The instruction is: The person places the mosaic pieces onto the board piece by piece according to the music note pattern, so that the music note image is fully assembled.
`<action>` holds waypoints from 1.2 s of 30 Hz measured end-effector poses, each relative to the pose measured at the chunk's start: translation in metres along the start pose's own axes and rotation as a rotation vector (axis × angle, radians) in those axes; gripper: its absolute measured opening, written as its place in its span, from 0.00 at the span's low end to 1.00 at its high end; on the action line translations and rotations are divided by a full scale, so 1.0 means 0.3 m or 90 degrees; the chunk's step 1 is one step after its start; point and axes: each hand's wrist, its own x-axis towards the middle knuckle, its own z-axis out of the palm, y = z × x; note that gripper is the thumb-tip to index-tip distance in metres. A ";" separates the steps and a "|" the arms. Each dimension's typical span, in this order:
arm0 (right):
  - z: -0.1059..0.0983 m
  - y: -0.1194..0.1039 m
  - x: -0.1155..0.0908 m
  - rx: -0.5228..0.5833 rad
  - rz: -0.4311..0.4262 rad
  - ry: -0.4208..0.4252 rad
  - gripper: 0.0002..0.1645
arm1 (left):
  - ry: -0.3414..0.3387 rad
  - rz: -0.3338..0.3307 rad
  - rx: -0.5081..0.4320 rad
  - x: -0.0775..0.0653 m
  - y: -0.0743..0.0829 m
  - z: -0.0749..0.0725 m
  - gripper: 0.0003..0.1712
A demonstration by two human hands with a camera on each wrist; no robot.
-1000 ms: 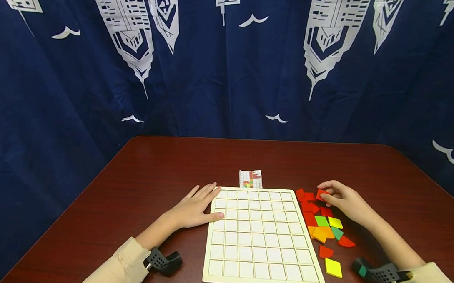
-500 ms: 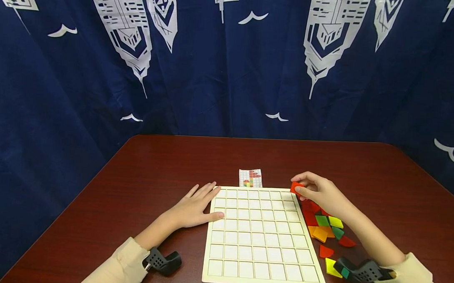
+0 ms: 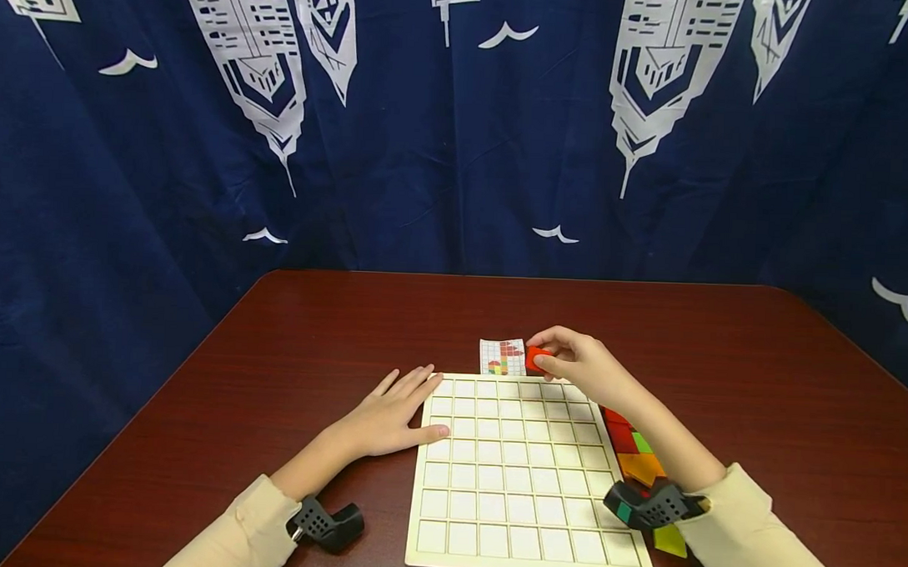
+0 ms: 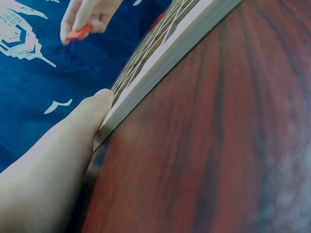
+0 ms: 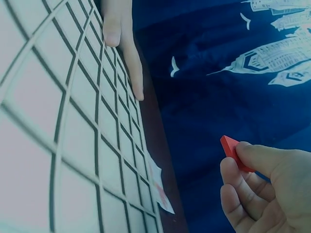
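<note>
A white board divided into a grid of squares (image 3: 522, 478) lies on the dark red-brown table. My left hand (image 3: 397, 415) rests on its upper left edge with fingers spread, the thumb over the border. Between thumb and fingers, my right hand (image 3: 582, 363) pinches a red tile (image 3: 537, 358) above the board's far edge, just right of a small printed card (image 3: 501, 357). The right wrist view shows the red tile (image 5: 234, 153) as a thin flat piece, its far part hidden by the fingertips. In the left wrist view the red tile (image 4: 79, 33) also shows in the right hand.
Right of the board lie loose tiles, partly hidden under my right forearm: red (image 3: 621, 431), orange (image 3: 641, 467) and yellow-green (image 3: 670, 540). A blue curtain with white building prints (image 3: 459, 150) hangs behind the table (image 3: 348, 313). Each wrist wears a black camera mount.
My right hand has carried the red tile leftward from the tile pile, past the board's far right corner, to beside the card. My left hand has stayed in place.
</note>
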 end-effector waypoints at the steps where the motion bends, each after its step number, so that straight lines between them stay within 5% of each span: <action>1: 0.011 0.002 0.011 0.003 0.001 -0.004 0.18 | 0.001 0.001 0.000 -0.001 -0.001 0.000 0.48; 14: 0.141 0.065 0.087 -0.010 0.014 -0.034 0.13 | 0.002 -0.009 0.000 -0.006 0.009 -0.010 0.48; 36: 0.154 0.092 0.080 -0.106 -0.008 -0.022 0.07 | -0.002 -0.013 -0.004 -0.003 0.007 -0.007 0.49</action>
